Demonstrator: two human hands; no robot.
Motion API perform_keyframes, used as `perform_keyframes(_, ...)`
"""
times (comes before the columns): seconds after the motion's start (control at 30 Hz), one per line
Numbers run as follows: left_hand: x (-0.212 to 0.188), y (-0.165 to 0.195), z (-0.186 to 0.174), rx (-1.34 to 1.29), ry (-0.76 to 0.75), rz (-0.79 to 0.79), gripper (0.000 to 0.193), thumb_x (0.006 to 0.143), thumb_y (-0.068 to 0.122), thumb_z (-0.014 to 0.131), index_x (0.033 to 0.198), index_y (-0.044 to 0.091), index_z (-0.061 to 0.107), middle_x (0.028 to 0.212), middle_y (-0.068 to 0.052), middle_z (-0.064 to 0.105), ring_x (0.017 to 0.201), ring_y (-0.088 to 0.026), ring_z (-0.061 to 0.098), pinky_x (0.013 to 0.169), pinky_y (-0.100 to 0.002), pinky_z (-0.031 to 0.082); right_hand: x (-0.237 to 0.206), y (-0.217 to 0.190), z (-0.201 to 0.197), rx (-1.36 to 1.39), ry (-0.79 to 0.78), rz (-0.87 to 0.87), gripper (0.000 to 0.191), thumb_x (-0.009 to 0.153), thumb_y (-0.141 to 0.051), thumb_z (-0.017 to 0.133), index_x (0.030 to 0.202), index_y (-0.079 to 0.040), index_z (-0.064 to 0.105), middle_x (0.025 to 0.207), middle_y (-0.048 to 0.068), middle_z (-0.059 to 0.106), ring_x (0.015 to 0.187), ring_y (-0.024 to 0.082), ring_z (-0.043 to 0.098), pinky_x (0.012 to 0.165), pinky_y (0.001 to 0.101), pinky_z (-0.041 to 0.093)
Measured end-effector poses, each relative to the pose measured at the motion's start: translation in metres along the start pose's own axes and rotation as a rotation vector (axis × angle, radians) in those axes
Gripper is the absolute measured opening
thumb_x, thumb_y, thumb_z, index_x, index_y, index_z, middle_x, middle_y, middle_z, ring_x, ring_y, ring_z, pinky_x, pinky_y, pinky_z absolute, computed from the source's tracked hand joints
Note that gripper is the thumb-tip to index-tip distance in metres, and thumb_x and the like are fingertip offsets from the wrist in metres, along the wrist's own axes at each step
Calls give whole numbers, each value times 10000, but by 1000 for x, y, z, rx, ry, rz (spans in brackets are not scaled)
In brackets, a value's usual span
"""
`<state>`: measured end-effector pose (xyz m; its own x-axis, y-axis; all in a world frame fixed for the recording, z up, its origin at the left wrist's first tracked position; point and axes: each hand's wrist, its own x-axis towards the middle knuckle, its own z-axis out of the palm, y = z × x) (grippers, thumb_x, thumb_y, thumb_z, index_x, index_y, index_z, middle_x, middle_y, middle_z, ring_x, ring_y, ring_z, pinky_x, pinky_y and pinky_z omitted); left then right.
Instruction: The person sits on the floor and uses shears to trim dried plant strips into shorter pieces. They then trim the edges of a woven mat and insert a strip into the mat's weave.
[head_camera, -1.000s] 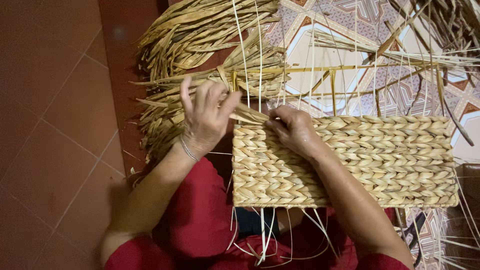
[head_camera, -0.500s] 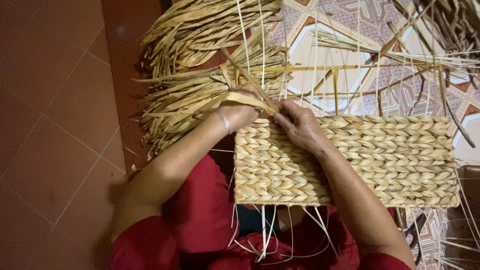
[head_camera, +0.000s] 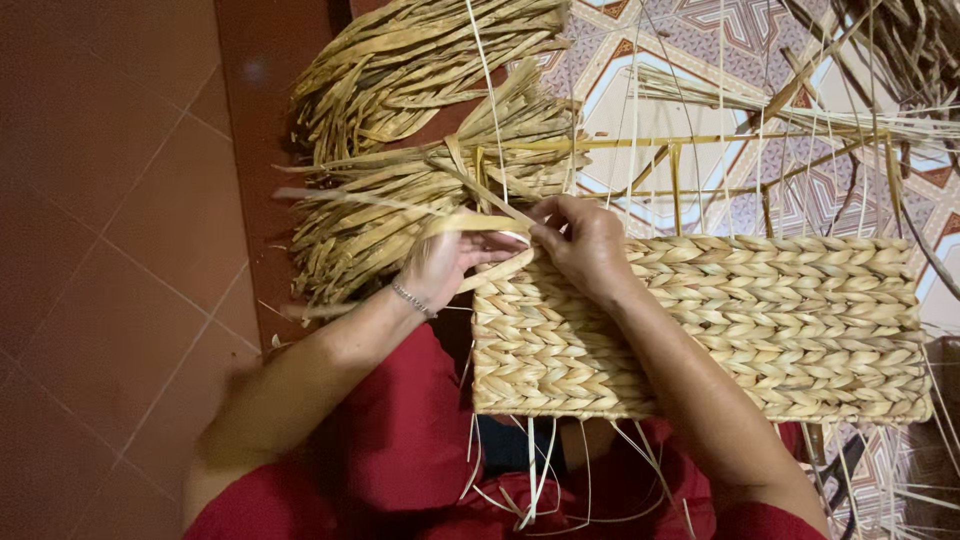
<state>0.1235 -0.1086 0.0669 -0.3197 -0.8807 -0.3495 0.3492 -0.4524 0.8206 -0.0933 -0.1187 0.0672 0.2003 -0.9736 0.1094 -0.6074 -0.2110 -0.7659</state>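
Left hand (head_camera: 440, 265) pinches a flat dried strand (head_camera: 470, 222), looping it at the top left corner of the woven panel (head_camera: 700, 330), which lies across the lap. Right hand (head_camera: 585, 245) is closed over that same corner, pressing the weave down. A dry strand bent this sharply could crack, and a slack pull might loosen the row. Loose strands (head_camera: 400, 150) lie heaped on the floor just beside; no containers are in view

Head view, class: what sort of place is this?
Probably a home floor used for hand weaving: red floor tiles, a heap of dried straw strands, and a half-woven straw panel across the person's lap.
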Motion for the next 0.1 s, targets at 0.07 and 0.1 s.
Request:
perform_keyframes(0.07, -4, -2, -1, 1, -75, 21, 431, 1064, 313, 465, 1218, -36, 668, 1204, -176, 728, 1129, -261, 694, 1003, -409, 559, -6, -6, 0, -91, 69, -49, 171, 828, -145, 834, 988, -120, 780, 900, 101, 768, 793, 226, 730, 729, 369, 581)
perform_keyframes(0.1, -6, -1, -4, 60, -125, 37, 427, 1068, 298, 495, 1268, -40, 660, 1246, -171, 718, 1178, -268, 670, 1033, -420, 537, -6, -8, -1, -62, 62, -23, 155, 851, -151, 821, 992, -116, 768, 903, 91, 769, 787, 216, 742, 726, 365, 600)
